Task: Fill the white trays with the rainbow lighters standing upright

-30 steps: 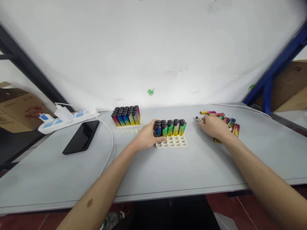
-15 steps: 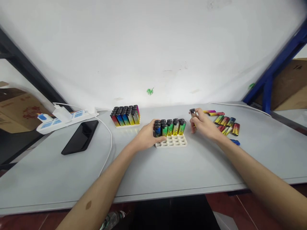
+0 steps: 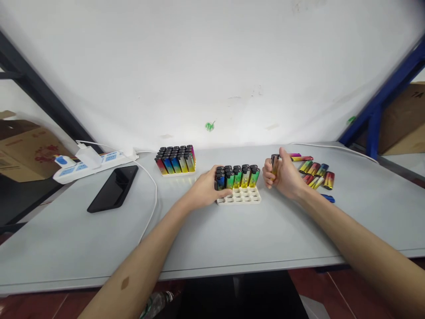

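My left hand [image 3: 206, 190] is closed round the left end of a white slotted lighter tray [image 3: 244, 196], its thumb along the near side. Rows of upright lighters [image 3: 237, 178] with black tops and shiny coloured bodies fill the tray's far part; bare slots show in the near rows. To the right of the tray, my right hand [image 3: 288, 178] is raised above the table with its fingers wrapped round one lighter [image 3: 274, 163]. That lighter stands upright in the grip, black top up, its lower body hidden by the fingers. The right thumb points upward.
Several loose shiny lighters [image 3: 314, 168] lie right of my right hand, with a blue one [image 3: 328, 198] nearer. A second full lighter tray [image 3: 179, 174] stands at the back left. Further left are a phone [image 3: 113, 188], a white cable [image 3: 155, 195] and a power strip [image 3: 99, 165].
My right hand has turned the lighter more upright and shifted slightly right; its thumb has lifted off the top. The left hand keeps its hold on the tray. The view has shifted a little.
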{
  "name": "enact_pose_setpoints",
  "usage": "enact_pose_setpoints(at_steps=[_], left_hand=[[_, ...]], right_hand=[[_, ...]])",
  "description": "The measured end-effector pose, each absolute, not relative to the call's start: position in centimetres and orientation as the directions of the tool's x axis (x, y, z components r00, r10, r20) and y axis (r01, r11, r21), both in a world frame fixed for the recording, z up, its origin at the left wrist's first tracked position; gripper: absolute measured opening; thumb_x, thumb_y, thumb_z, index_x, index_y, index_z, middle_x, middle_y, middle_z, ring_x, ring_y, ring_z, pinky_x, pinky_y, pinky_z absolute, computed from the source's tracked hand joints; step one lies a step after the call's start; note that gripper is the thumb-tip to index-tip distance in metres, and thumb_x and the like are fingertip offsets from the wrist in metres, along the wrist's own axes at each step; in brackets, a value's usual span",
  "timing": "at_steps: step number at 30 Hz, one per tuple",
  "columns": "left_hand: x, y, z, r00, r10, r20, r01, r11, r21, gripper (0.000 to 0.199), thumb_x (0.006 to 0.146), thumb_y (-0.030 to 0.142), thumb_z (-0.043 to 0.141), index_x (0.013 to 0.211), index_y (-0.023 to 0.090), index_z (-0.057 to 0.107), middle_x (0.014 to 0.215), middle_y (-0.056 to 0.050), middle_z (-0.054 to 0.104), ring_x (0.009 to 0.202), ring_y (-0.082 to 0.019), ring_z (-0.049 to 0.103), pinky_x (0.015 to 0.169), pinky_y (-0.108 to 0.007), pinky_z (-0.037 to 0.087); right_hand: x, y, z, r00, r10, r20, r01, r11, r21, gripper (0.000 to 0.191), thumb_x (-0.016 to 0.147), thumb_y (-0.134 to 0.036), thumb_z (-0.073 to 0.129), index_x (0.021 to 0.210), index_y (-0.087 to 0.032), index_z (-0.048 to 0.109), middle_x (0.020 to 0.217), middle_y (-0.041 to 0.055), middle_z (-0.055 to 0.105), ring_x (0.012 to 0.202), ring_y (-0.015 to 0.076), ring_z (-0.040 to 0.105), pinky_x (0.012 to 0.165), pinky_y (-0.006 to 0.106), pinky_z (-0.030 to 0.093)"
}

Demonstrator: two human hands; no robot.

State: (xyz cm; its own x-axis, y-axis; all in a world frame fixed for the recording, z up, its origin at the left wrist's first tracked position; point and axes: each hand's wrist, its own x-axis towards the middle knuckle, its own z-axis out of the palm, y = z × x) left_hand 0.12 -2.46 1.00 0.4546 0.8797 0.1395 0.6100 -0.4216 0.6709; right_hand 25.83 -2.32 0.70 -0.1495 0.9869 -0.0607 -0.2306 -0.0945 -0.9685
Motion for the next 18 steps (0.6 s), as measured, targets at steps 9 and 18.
enact_pose_setpoints(at_steps=[9,18], left_hand=[[0.12,-2.65,1.07,0.437,0.889,0.136,0.618,-0.407,0.673,0.063,0.074,0.041,0.072,0.129,0.023,0.047,0.116,-0.005,0.067,0.105,-0.026,0.063,0.086,-0.037,0.05],[0.24,-2.75,1.34,0.441,0.888,0.13,0.627,-0.409,0.663,0.063,0.075,0.04,0.071,0.129,0.023,0.046,0.116,-0.005,0.067,0.103,-0.025,0.063,0.085,-0.036,0.05]], right_hand=[[26.04,-2.31,1.2,-0.069,0.99,-0.125,-0.28,-0.139,-0.95,0.042,0.087,-0.049,0.038,0.056,-0.023,0.03,0.048,-0.0066,0.017,0.042,0.0091,0.01,0.037,0.022,0.01],[25.9,-2.54,1.46,-0.056,0.99,-0.129,-0.281,-0.14,-0.949,0.041,0.087,-0.048,0.037,0.055,-0.022,0.033,0.047,-0.0063,0.018,0.042,0.0091,0.01,0.038,0.022,0.009]])
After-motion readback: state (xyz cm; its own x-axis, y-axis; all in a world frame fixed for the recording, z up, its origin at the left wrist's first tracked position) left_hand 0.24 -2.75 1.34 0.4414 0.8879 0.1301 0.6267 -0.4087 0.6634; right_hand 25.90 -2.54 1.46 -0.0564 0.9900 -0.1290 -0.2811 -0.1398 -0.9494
